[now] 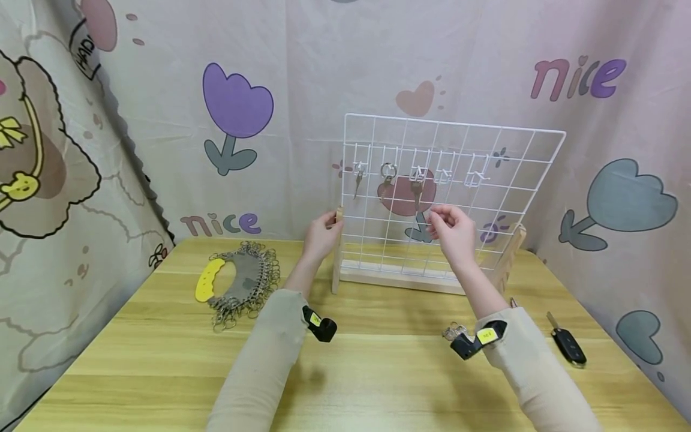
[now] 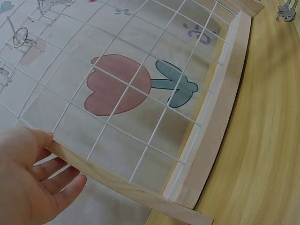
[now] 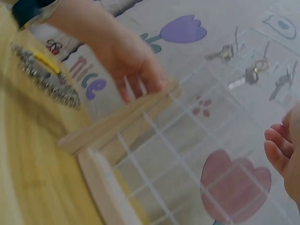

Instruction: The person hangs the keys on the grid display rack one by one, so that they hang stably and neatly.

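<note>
A white wire grid (image 1: 432, 231) leans in a wooden stand (image 1: 402, 280). My left hand (image 1: 322, 236) holds the stand's left side post (image 2: 117, 183), the thumb on its edge and the other fingers curled below. Three keys hang from the left hooks: one small key (image 1: 358, 182), one on a ring (image 1: 388, 173), and one at the third hook (image 1: 416, 191). Just below and right of that third key is my right hand (image 1: 456, 234), its fingers loosely curled. In the right wrist view these fingers (image 3: 276, 147) show nothing between them.
White hooks (image 1: 476, 178) continue along the grid's right part. A bunch of small keys (image 1: 454, 330) lies by the right wrist, a black car key (image 1: 569, 346) farther right. At left sits a grey-and-yellow curved piece (image 1: 205, 282) fringed with metal rings. Patterned curtains (image 1: 313, 72) surround the table.
</note>
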{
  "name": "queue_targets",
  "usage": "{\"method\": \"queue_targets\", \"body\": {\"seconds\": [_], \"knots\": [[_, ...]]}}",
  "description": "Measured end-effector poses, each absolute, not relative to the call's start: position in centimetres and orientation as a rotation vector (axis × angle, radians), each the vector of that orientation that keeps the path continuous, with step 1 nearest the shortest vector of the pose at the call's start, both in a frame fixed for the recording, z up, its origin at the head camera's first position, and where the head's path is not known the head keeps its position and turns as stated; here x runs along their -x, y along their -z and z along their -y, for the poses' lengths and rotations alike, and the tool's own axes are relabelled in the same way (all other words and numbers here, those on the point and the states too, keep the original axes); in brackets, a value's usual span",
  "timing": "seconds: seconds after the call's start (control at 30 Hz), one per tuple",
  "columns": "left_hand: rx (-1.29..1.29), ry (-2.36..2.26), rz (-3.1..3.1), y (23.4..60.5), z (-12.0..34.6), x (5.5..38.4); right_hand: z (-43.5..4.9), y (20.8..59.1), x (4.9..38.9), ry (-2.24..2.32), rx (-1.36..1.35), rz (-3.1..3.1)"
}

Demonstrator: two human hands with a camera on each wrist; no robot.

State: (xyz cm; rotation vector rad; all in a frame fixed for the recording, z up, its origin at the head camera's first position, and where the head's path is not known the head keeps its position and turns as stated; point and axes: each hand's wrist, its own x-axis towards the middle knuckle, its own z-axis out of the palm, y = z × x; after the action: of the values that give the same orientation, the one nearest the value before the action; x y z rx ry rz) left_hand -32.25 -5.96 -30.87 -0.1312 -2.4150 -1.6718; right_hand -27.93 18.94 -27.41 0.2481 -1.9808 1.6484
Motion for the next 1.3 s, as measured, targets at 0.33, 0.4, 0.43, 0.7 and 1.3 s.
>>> {"method": "queue_targets", "body": {"seconds": [0.33, 0.4, 0.43, 0.7, 1.3], "knots": [[0.142, 1.696, 2.403, 30.6, 6.0, 32.2, -23.2, 31.7, 25.6, -1.541, -0.302, 2.343], [0.146, 1.687, 2.403, 30.5, 6.0, 32.2, -24.1, 32.4, 25.2, -1.506, -0.309, 2.414], [0.148, 1.682, 2.402, 30.5, 6.0, 32.2, -24.4, 32.8, 25.0, -1.492, -0.316, 2.443], [0.159, 1.659, 2.398, 30.4, 5.9, 32.2, -27.0, 35.4, 23.4, -1.468, -0.472, 2.662], [0.134, 1.667, 2.416, 30.7, 5.8, 32.2, -28.4, 39.7, 22.5, -1.374, -0.811, 2.941]]}}
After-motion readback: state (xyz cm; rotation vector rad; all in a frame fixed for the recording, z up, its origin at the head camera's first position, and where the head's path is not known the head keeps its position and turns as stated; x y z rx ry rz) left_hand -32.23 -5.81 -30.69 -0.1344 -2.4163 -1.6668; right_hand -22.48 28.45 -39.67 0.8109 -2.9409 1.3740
